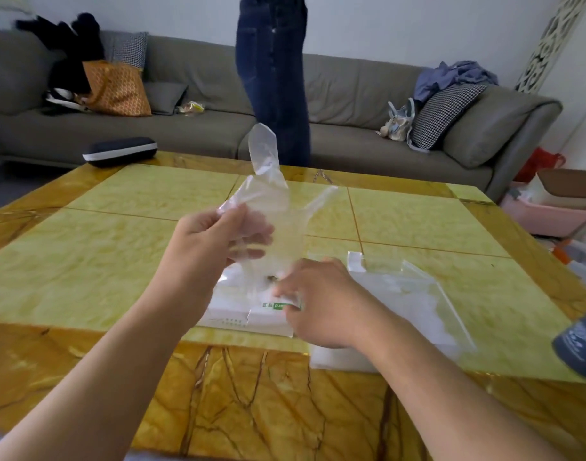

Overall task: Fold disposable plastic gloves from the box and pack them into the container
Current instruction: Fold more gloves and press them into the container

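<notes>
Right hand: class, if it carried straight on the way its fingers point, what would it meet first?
Probably the white glove pack. The right hand points left, fingertips already at its green label, though depth is uncertain from this view.

The glove [271, 201] pinched in my left hand [211, 241] is thin, clear plastic film, crinkled and faintly glossy, so the tabletop shows through it. Under my right hand [321, 301] the glove pack [251, 317] is soft white plastic with a green printed label, its surface slick. Just right of that hand lies a clear plastic bag [414, 294], smooth and shiny with a cloudy white inside. The tabletop [85, 261] looks like polished stone, yellow-green panels framed by amber veined marble, glossy enough to reflect light. Beyond my hands the sofa [198, 71] is matt grey cloth, and the case [118, 151] on the tabletop's far edge looks matt and dark.
</notes>
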`<state>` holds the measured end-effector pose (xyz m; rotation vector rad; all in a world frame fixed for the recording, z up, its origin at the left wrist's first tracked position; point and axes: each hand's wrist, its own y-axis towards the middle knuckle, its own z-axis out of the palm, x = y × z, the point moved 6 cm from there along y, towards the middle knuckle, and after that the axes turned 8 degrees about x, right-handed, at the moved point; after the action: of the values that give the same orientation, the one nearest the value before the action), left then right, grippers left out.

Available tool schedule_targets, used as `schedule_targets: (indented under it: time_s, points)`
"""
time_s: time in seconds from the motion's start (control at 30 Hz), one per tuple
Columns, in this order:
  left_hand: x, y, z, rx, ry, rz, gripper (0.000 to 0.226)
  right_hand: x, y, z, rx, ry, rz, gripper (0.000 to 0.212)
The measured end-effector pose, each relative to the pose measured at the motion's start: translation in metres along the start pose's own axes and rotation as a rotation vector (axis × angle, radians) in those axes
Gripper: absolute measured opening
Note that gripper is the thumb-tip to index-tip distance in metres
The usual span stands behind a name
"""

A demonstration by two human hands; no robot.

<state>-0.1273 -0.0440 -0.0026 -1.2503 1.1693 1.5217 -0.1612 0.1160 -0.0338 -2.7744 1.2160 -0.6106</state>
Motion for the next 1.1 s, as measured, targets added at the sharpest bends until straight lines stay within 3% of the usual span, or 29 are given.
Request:
schedule_targets:
  time_s: [0.17,0.27,0.33,0.43,0.57,0.63,0.7,0.8,0.87,0.93,1.1]
  points:
    - [0.016,0.001,0.007,0.018,-0.333,-0.134,0.039,-0.026,-0.016,-0.030,-0.292,0.627,-0.016,0.031]
    - [0.019,-0.002,0.022,0.082,-0.574,-0.195,0.038,-0.042,-0.020,-0.033,-0.378,0.996,0.012,0.050]
    - [0.019,-0.009,0.036,0.166,-0.692,-0.236,0.041,-0.046,-0.021,-0.031,-0.391,1.041,0.050,0.051]
    - [0.021,-0.016,0.048,0.294,-0.780,-0.292,0.066,-0.048,-0.026,-0.037,-0.467,1.136,0.007,0.008]
    - [0.022,-0.015,0.046,0.350,-0.564,-0.284,0.100,-0.062,-0.037,-0.051,-0.593,1.060,0.015,0.007]
    - [0.020,-0.018,0.053,0.385,-0.346,-0.298,0.092,-0.063,-0.040,-0.054,-0.594,0.965,0.013,0.006]
    - [0.023,-0.021,0.058,0.362,-0.138,-0.305,0.064,-0.066,-0.042,-0.055,-0.621,0.940,0.022,0.007]
    - [0.031,-0.024,0.056,0.159,-0.054,-0.304,0.021,-0.074,-0.043,-0.055,-0.600,1.094,0.088,0.015]
    - [0.030,-0.027,0.059,0.078,-0.102,-0.278,0.021,-0.075,-0.043,-0.046,-0.431,1.250,0.166,0.029]
    - [0.026,-0.030,0.069,0.080,-0.156,-0.242,0.025,-0.077,-0.046,-0.042,-0.370,1.286,0.200,0.018]
    - [0.015,-0.032,0.075,0.023,-0.270,-0.224,0.024,-0.121,-0.066,-0.063,-0.615,1.170,0.283,0.009]
